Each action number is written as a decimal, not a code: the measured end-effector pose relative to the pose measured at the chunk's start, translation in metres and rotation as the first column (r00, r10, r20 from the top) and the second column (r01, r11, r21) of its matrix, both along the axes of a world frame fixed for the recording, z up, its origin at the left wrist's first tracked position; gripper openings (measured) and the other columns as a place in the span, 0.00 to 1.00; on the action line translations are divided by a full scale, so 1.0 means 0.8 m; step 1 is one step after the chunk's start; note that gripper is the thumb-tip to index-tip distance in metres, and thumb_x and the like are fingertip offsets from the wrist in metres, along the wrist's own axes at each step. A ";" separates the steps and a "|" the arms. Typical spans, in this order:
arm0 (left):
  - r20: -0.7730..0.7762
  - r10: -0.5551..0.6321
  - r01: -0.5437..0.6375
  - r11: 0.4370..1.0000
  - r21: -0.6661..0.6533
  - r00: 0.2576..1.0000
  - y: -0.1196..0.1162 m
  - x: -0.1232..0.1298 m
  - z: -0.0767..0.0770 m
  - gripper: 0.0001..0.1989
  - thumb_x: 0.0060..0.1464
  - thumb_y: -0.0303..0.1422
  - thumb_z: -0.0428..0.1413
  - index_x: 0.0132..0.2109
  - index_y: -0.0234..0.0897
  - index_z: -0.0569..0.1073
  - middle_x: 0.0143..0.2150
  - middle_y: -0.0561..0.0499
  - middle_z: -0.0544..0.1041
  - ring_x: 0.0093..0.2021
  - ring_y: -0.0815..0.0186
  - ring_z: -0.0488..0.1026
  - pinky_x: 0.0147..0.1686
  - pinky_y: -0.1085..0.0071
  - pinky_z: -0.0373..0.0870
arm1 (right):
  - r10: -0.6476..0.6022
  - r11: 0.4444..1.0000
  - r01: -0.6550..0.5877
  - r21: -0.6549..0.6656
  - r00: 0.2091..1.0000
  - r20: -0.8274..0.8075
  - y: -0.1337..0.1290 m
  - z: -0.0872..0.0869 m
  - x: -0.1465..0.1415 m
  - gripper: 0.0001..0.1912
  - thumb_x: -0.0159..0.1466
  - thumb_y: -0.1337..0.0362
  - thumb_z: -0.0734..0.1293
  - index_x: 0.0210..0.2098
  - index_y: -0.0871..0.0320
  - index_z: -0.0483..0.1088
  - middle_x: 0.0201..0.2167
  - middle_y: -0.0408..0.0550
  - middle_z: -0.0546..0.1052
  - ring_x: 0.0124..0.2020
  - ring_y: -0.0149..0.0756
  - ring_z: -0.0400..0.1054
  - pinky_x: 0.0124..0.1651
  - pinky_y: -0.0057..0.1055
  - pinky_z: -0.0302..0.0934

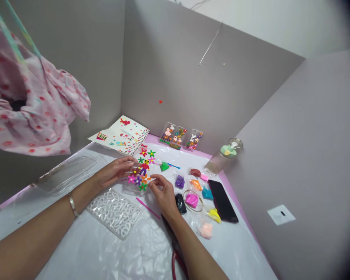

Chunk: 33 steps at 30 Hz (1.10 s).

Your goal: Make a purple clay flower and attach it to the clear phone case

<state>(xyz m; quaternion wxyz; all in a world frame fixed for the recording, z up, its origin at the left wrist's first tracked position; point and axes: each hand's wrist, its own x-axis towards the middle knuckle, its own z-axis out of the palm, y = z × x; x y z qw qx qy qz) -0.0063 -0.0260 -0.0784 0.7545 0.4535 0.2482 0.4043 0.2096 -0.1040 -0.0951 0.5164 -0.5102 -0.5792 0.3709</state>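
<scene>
My left hand [118,171] is closed on the left side of a clear plastic case [134,186], its fingertips partly hidden by the decorations. Bright clay flowers [145,179] cover the case around a small clay figure [144,167] in red and purple. At the right edge of the case, my right hand [165,194] has its fingers curled and thumb near the index finger, close to an orange flower. Whatever it may pinch is too small to tell. A pink modelling tool [147,208] lies just below, and a green clay packet [164,166] is beyond.
Several clay packets [191,200] and a phone [223,201] lie to the right. A bottle [223,157] stands behind them. Decorated clear cases [170,134] lean on the wall beside an open notebook [122,134]. A textured clear panel [113,212] and red-handled scissors [177,264] are nearer.
</scene>
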 end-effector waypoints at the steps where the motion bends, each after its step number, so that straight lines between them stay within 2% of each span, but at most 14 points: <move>1: -0.002 0.002 -0.002 1.000 0.001 1.000 0.000 0.000 -0.001 0.10 0.58 0.33 0.66 0.44 0.35 0.77 0.47 0.42 0.84 0.43 0.59 0.84 0.43 0.70 0.80 | 0.000 1.000 0.000 0.000 1.000 0.000 0.000 0.000 0.000 0.13 0.58 0.64 0.67 0.42 0.58 0.76 0.27 0.42 0.78 0.31 0.36 0.70 0.43 0.33 0.63; 12: 0.002 0.020 -0.020 1.000 -0.008 1.000 0.006 -0.001 -0.009 0.09 0.57 0.31 0.66 0.43 0.35 0.77 0.43 0.45 0.84 0.44 0.60 0.83 0.42 0.73 0.80 | -0.006 1.000 0.006 -0.004 1.000 0.001 -0.001 -0.001 0.000 0.13 0.58 0.63 0.67 0.42 0.58 0.76 0.27 0.43 0.78 0.32 0.36 0.70 0.42 0.32 0.63; 17: 0.000 0.018 -0.018 0.999 -0.026 1.000 0.003 0.001 -0.005 0.12 0.57 0.33 0.67 0.46 0.36 0.75 0.45 0.44 0.84 0.43 0.60 0.83 0.43 0.71 0.80 | -0.015 1.000 0.015 -0.001 1.000 -0.003 0.000 -0.001 -0.001 0.13 0.58 0.64 0.67 0.42 0.59 0.76 0.28 0.43 0.78 0.31 0.36 0.69 0.42 0.32 0.63; 28: -0.015 0.023 -0.024 0.999 -0.028 1.000 -0.004 0.003 0.005 0.10 0.58 0.33 0.67 0.44 0.36 0.76 0.45 0.44 0.84 0.40 0.62 0.83 0.40 0.74 0.78 | -0.022 1.000 0.022 0.002 1.000 0.010 0.000 -0.001 -0.001 0.13 0.59 0.62 0.67 0.42 0.60 0.76 0.27 0.44 0.76 0.31 0.36 0.68 0.40 0.32 0.62; 30: -0.018 0.032 -0.032 0.999 -0.031 0.999 -0.005 0.004 0.006 0.10 0.58 0.32 0.66 0.44 0.35 0.76 0.45 0.44 0.83 0.41 0.62 0.82 0.41 0.72 0.78 | -0.026 1.000 0.026 0.003 1.000 0.010 0.000 -0.002 -0.001 0.14 0.59 0.61 0.67 0.42 0.59 0.76 0.27 0.44 0.76 0.31 0.36 0.67 0.40 0.32 0.62; 33: -0.017 0.049 -0.050 0.998 -0.033 0.999 -0.006 0.005 0.007 0.10 0.62 0.33 0.63 0.48 0.33 0.76 0.48 0.44 0.81 0.43 0.61 0.80 0.43 0.64 0.79 | -0.028 1.000 0.028 0.006 1.000 0.013 0.001 -0.003 0.000 0.14 0.59 0.61 0.67 0.42 0.59 0.76 0.27 0.43 0.76 0.31 0.36 0.67 0.41 0.32 0.62</move>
